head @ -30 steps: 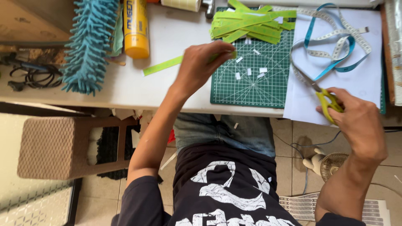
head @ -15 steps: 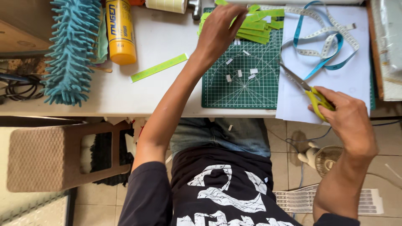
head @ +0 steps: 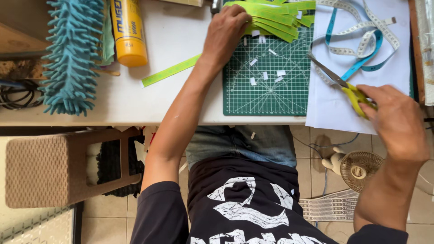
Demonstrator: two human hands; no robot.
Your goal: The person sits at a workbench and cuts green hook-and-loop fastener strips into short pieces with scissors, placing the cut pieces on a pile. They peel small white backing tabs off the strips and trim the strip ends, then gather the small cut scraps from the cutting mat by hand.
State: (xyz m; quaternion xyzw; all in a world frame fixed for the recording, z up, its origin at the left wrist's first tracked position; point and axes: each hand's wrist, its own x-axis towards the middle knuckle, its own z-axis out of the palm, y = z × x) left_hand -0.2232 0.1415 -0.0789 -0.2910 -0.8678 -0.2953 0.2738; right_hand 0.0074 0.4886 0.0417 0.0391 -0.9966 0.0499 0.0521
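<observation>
1. The left hand (head: 226, 31) is laid on the near end of a pile of green paper strips (head: 275, 18) at the far edge of the table (head: 181, 90); its fingers are curled onto the strips, but a firm grip cannot be told from this view.
2. The pile of strips is spread across the far edge of a dark green cutting mat (head: 269, 86), on which small white paper scraps (head: 266, 74) are scattered.
3. The right hand (head: 395, 119) is clenched around the yellow handles of a pair of scissors (head: 341, 83), whose metal blades are pointed toward the cutting mat and are seen closed or nearly closed.
4. The scissors are held over a white sheet of paper (head: 334, 108) that is laid just beside the mat and overhangs the near table edge.
5. A blue and white measuring tape (head: 361, 40) is looped on the white sheet, beyond the scissors.
6. A single green strip (head: 169, 71) is left lying on the bare table, left of the forearm.
7. A yellow tube (head: 129, 31) and a teal fluffy duster (head: 70, 54) are seen further left.
8. A small fan (head: 359, 169) is seen on the tiled floor below the right arm, and a woven stool (head: 49, 167) stands under the table on the left.
</observation>
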